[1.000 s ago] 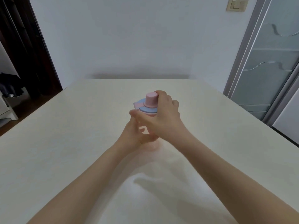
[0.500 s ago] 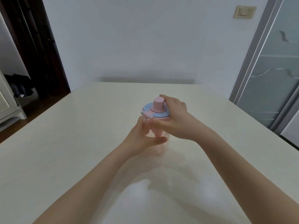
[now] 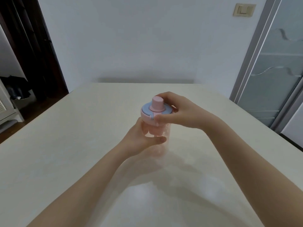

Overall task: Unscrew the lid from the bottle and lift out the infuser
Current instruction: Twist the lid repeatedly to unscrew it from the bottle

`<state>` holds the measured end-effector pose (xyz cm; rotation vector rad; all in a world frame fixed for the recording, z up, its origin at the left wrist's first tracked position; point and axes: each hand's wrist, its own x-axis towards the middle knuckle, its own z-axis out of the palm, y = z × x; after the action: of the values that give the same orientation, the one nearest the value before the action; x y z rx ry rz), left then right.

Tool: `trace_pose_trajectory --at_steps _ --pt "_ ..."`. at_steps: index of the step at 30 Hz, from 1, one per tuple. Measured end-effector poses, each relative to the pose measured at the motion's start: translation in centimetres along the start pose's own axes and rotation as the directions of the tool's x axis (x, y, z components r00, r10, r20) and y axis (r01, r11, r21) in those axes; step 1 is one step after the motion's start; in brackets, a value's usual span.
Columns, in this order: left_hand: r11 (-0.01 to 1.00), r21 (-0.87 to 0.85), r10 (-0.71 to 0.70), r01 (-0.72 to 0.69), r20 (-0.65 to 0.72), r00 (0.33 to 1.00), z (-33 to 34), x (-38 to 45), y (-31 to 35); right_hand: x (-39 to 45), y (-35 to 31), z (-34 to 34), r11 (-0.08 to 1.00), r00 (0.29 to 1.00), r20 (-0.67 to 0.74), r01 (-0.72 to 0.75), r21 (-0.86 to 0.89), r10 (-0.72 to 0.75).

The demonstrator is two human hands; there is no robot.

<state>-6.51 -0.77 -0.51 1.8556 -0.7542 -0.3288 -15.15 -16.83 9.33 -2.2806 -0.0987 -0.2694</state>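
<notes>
The see-through pink bottle [image 3: 161, 136] stands on the worktop [image 3: 65, 145], between the two hands. The left hand [image 3: 139, 141] wraps around its side. The right hand [image 3: 178, 110] sits above it and pinches the blue and pink lid [image 3: 154, 110].

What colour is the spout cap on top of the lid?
Pink, on a pale blue lid; the spout cap shows clearly in the head view.

Bottle [image 3: 161, 136] stands upright mid-table [image 3: 65, 145], lid [image 3: 155, 110] on top. Left hand [image 3: 141, 140] wraps its body from the left; right hand [image 3: 182, 112] grips the lid from the right. Light switch [image 3: 244, 10] on the wall behind, far right.
</notes>
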Motion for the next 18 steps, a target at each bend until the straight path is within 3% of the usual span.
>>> trace_pose_trajectory --at_steps 2,5,9,11,13,16,18 --pt "1.000 -0.005 0.004 -0.004 0.001 1.000 0.0 0.1 0.0 0.0 -0.1 0.2 0.999 1.000 0.014 -0.010 -0.034 0.010" --pt "1.000 0.021 0.002 -0.002 0.006 1.000 0.1 0.2 -0.2 0.0 -0.5 2.6 0.988 0.993 -0.114 -0.051 -0.145 0.034" --pt "1.000 0.020 0.001 -0.002 0.005 1.000 0.1 0.3 -0.2 -0.2 -0.5 4.1 0.994 0.970 -0.244 -0.037 -0.102 0.011" --pt "1.000 0.004 0.002 -0.002 0.000 1.000 0.1 0.2 -0.3 -0.1 -0.2 3.0 0.999 0.985 -0.173 -0.014 -0.034 0.008" --pt "1.000 -0.003 -0.002 0.002 -0.006 1.000 0.1 0.2 -0.5 0.1 0.1 1.5 1.000 1.000 -0.007 0.000 0.005 0.000" --pt "1.000 -0.009 -0.012 0.012 -0.013 1.000 0.1 0.2 -0.7 0.4 0.5 -0.4 0.999 0.972 0.230 0.036 0.005 -0.036" --pt "1.000 -0.007 -0.019 0.019 -0.022 1.000 0.1 0.2 -0.8 0.5 0.6 -1.1 0.999 0.953 0.300 0.052 0.003 -0.050"
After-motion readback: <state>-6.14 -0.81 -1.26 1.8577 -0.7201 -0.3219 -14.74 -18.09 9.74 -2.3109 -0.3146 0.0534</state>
